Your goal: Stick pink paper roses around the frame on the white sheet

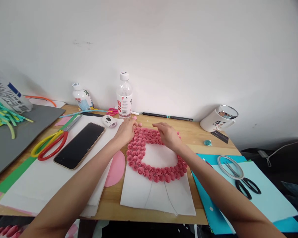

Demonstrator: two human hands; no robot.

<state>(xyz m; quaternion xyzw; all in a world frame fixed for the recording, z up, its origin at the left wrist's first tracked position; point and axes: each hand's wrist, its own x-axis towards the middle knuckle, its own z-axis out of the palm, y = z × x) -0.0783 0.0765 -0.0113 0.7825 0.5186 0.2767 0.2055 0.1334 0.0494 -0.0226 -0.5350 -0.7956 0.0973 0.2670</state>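
Observation:
A ring of several small pink rolled paper roses (154,172) lies on a white sheet (159,193) at the middle of the wooden table. My left hand (126,130) rests on the ring's upper left part, fingers curled, with a small pink piece at its fingertips. My right hand (167,134) lies on the ring's upper right part, fingers bent down onto the roses. Whether either hand grips a rose I cannot make out.
A black phone (79,145), red and yellow scissors (51,145) and a pink paper cutout (115,168) lie to the left. A water bottle (124,96), glue bottle (81,97) and black pen (167,116) stand by the wall. White mug (217,120), black scissors (243,183) on blue paper (270,195) at right.

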